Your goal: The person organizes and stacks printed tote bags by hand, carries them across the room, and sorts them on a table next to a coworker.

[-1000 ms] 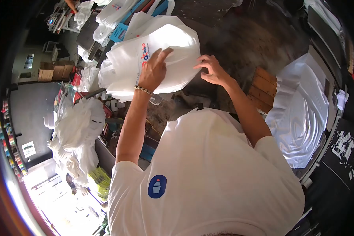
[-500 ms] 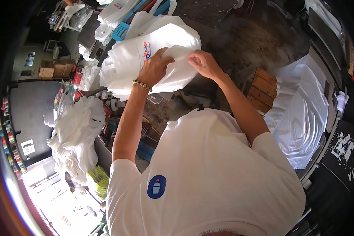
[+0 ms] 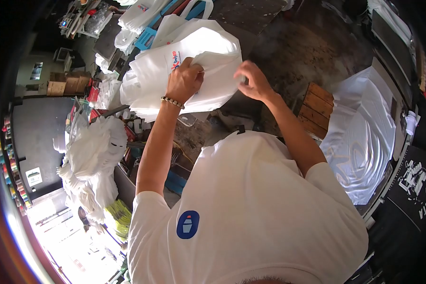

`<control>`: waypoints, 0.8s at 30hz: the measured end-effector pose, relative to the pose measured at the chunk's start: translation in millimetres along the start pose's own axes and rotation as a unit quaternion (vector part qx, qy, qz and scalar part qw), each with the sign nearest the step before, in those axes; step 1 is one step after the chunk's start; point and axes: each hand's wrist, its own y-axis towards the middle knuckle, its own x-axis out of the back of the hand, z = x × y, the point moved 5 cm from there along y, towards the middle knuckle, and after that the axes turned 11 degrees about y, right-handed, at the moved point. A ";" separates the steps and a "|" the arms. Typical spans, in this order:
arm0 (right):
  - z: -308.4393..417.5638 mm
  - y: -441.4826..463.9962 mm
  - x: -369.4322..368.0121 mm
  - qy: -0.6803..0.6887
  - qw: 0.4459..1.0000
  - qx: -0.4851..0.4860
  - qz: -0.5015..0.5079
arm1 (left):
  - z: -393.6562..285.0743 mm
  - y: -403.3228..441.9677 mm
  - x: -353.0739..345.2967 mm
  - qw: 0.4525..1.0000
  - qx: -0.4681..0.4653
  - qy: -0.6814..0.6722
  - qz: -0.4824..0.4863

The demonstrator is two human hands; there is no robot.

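Note:
A thick stack of white bags (image 3: 217,42) with red and blue print lies in front of me, its layers fanned at the left and lower edges. On top of it, my left hand (image 3: 185,79), with a beaded bracelet at the wrist, is closed on the lifted edge of the uppermost bag. The printed lettering is partly covered by its fingers. My right hand (image 3: 254,83) hovers just off the stack's right edge, fingers curled and apart from the thumb, with nothing visible between them.
Beyond the stack are more white bags (image 3: 139,16) and a blue perforated part (image 3: 145,39). White material (image 3: 92,146) is heaped at left. At right, a shiny white cloth (image 3: 362,137) hangs beside a wooden crate (image 3: 315,106). Cardboard boxes (image 3: 68,84) stand far left.
My right hand has moved right, off the top bag, and its fingers have curled. My left hand has shifted slightly and keeps hold of the bag's edge.

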 end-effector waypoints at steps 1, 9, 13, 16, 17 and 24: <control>-2.8 -7.4 -5.9 -0.102 0.989 -0.016 0.102 | 1.0 0.4 -1.8 1.000 0.001 0.000 0.001; -13.5 -4.5 -17.3 -0.152 0.979 -0.018 0.133 | -1.8 5.5 -8.3 1.000 -0.009 -0.005 0.005; -9.7 13.0 -16.6 -0.144 0.979 -0.009 0.144 | 0.2 10.3 -4.2 1.000 -0.006 -0.017 -0.001; -7.7 24.5 -13.2 -0.081 0.985 -0.009 0.152 | 2.7 11.2 -5.7 0.999 0.004 -0.030 0.017; -9.6 30.2 -13.2 -0.055 0.986 -0.017 0.154 | 3.8 11.0 -6.5 0.999 0.009 -0.038 0.022; -3.3 44.9 -22.8 -0.022 0.996 -0.023 0.079 | -12.6 12.6 3.4 0.999 -0.009 0.008 0.044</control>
